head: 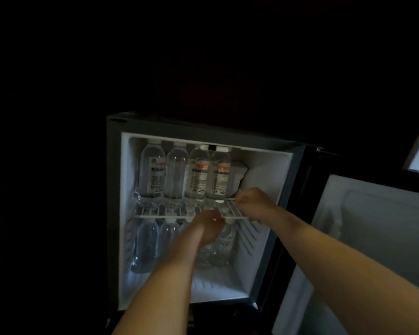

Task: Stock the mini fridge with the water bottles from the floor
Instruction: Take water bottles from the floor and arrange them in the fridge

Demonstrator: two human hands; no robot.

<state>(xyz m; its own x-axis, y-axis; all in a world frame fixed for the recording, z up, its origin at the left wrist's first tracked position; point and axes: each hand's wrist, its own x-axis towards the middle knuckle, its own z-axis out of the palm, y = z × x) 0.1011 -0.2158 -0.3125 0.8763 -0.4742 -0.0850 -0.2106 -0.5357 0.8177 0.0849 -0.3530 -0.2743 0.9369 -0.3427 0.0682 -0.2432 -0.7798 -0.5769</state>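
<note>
Inside the open mini fridge point(121, 213), both hands work at the level of the wire shelf point(165, 215). The left hand point(207, 229) reaches just under the shelf's front edge, fingers curled around the neck of a lower-shelf bottle point(224, 245), which stands at the right end of the bottom row. The right hand point(253, 205) rests on the shelf's right front corner, fingers closed over the wire, though how firmly it grips I cannot tell.

Four labelled water bottles point(177, 170) stand side by side on the shelf above, caps close under the fridge ceiling; more bottles point(145, 245) stand below, to the left of the one in hand. No bottle on the floor is visible in the dark surround.

The step seems to be seating this last lower bottle upright. Doing it well likely means steadying or slightly lifting the shelf with the right hand while the left slides the bottle back, keeping its cap clear of the wires so that nothing above gets jolted.

A white box-like unit point(238, 175) on the back wall crowds the upper right corner, limiting room there. To the right, the open door point(373, 238) hangs close beside the right forearm.
</note>
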